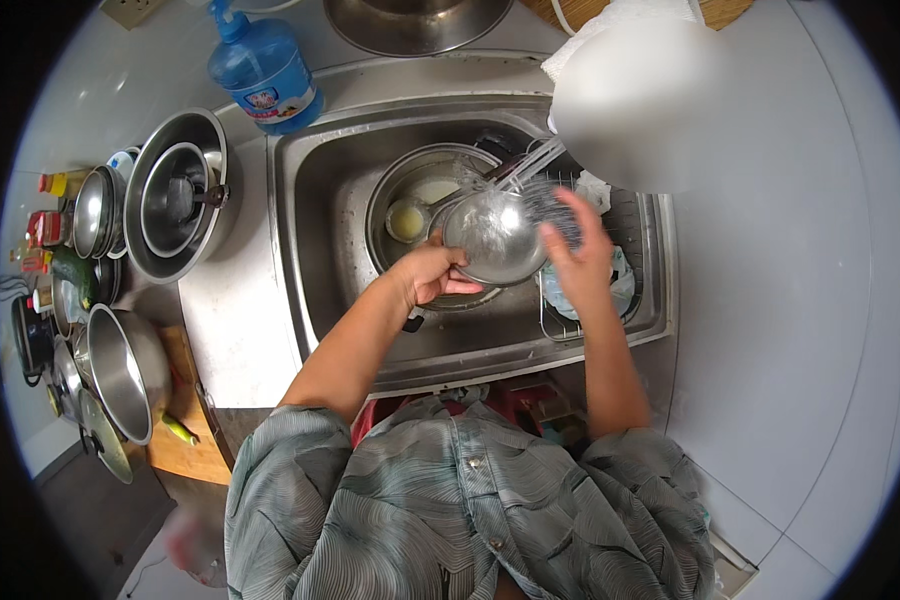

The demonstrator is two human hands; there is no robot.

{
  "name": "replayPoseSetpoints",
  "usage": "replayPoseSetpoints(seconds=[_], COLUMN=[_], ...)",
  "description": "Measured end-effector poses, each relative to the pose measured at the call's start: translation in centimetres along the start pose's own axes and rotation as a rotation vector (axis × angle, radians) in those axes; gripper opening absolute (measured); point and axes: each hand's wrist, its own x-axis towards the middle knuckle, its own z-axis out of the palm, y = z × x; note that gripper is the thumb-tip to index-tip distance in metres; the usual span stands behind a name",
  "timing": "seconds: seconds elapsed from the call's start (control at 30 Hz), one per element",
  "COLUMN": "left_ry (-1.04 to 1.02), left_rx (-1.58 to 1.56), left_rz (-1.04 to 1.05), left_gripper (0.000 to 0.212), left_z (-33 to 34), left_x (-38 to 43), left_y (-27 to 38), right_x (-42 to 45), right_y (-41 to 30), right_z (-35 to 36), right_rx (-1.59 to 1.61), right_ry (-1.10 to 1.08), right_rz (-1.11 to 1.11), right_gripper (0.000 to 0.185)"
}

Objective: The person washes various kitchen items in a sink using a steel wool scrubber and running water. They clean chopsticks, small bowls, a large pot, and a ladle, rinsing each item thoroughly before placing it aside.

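My left hand grips the near left rim of a shallow stainless steel bowl, tilted above the sink. My right hand is at the bowl's right side with a grey scouring pad, blurred by motion. Clear streaks that look like running water reach the bowl's far edge. Below the bowl, a steel pot stands in the sink and is partly hidden. Inside that pot, a ladle holds yellowish liquid.
A wire basket with a plastic bag sits at the sink's right. Behind the sink stand a blue pump bottle and a large steel basin. Nested steel bowls and a cutting board are at the left.
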Motion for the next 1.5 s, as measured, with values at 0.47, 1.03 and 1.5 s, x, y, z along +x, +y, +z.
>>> replayPoseSetpoints(seconds=[0.47, 1.03, 1.5], left_ry=[-0.074, 0.079, 0.016], left_rx=[-0.094, -0.035, 0.088], left_rz=[0.155, 0.425, 0.270], left_gripper=[0.057, 0.059, 0.033], left_z=[0.1, -0.5, 1.8], left_x=[-1.6, 0.5, 2.5], left_y=[-1.9, -1.7, -1.0], right_x=[3.5, 2.1, 1.1], right_y=[2.5, 2.2, -2.6], right_z=[6.5, 6.8, 0.4], right_rx=[-0.886, -0.642, -0.735], right_ry=[-0.578, -0.390, -0.878], right_rz=[-0.394, -0.410, -0.427], right_gripper=[0.021, 0.030, 0.054])
